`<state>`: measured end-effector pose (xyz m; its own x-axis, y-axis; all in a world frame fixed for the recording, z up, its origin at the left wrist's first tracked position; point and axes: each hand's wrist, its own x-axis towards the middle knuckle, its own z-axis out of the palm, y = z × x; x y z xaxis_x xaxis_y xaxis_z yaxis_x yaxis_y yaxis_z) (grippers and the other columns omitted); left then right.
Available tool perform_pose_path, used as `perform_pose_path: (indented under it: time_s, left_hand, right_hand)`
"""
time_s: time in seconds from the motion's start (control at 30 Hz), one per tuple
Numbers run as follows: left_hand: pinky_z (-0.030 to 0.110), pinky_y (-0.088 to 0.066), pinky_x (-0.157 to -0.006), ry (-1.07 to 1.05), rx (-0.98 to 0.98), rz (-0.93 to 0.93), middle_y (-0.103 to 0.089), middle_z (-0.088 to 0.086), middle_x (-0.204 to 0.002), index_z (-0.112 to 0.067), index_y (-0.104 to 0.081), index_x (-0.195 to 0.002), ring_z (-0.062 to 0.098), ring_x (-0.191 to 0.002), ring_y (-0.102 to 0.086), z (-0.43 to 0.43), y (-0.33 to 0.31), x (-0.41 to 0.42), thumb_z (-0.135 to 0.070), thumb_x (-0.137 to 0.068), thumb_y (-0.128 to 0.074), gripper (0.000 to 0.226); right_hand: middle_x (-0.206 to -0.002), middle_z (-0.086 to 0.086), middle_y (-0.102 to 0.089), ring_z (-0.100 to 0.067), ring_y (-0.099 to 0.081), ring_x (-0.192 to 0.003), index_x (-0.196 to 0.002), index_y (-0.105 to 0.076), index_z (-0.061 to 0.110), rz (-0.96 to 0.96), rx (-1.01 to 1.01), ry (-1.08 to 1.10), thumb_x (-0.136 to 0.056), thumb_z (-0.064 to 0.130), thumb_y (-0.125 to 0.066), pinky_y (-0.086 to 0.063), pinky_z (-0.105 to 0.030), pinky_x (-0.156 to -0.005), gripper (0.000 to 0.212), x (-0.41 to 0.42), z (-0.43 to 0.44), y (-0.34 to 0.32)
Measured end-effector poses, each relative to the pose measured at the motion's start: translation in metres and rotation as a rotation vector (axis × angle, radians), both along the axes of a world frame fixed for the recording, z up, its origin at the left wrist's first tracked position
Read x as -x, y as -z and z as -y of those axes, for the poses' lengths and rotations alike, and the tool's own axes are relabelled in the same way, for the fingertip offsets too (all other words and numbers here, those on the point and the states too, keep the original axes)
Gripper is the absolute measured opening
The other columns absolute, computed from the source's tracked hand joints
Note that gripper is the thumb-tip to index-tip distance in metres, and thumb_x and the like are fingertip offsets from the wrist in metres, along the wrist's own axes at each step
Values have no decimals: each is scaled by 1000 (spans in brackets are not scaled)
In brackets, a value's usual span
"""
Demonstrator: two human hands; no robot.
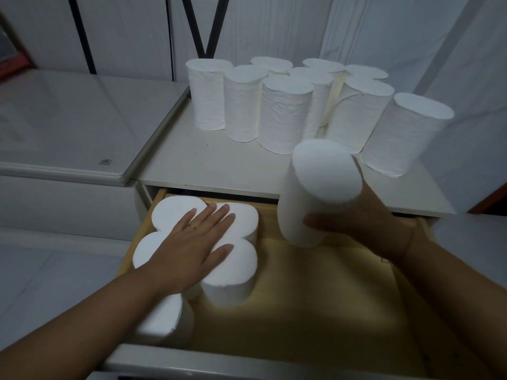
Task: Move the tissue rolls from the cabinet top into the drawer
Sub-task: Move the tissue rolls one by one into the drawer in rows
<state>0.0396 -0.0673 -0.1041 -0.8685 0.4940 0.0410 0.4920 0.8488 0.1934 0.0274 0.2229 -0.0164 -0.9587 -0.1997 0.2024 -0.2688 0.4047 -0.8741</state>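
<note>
Open pale wooden drawer [315,283] is pulled out below the white flat cabinet top [219,165]. Left side of the drawer holds a cluster of white coreless tissue rolls standing upright [233,223], packed touching each other against the drawer's left wall; one more white roll [164,316] stands just behind the near front edge, partly under the left forearm. Middle and right of the drawer floor are bare wood, lots of open room there up to the right wall [422,229].

Left hand [192,242] lies flat, palm down on top of the packed rolls, fingers spread wide and straight, gold ring [193,226] on one finger. Not gripping anything.

Right hand [365,218] wraps around a single white tissue roll [318,193], fingers curled on its far side, thumb on the near side; roll is tilted, held over the drawer's rear edge, clear of the drawer floor.

On the cabinet top, a group of white upright tissue rolls [285,113] stands toward the back and right, bunched close, several touching. Rightmost roll [406,133] sits near the right edge of the top. Front strip of the cabinet top is bare.

Left of the cabinet, a white glossy appliance lid [68,127] butts against the cabinet edge; small round logo [105,162] near its front corner, text too small to read.
</note>
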Motion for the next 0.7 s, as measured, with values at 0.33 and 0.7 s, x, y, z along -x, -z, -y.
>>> perform_pose_path:
  time_s: [0.33,0.7]
  left_hand:
    - [26,13,-115,-6,-1,10,10,-18,-155,-38,4,-146,0,-141,17,-1,-2,-1,-62,-90,-3,62]
    - [24,15,-113,-10,16,13,12,-17,-154,-38,6,-145,0,-141,17,-2,-4,-2,-64,-86,3,64]
  right_hand:
    - [-132,6,-45,-2,-46,-121,-136,-30,19,164,-121,-80,-53,20,-90,-46,-22,-98,102,-17,-6,86]
    - [-128,19,-38,5,-42,-119,-126,-21,43,187,-50,6,-55,17,-90,-40,-14,-94,102,-35,4,124]
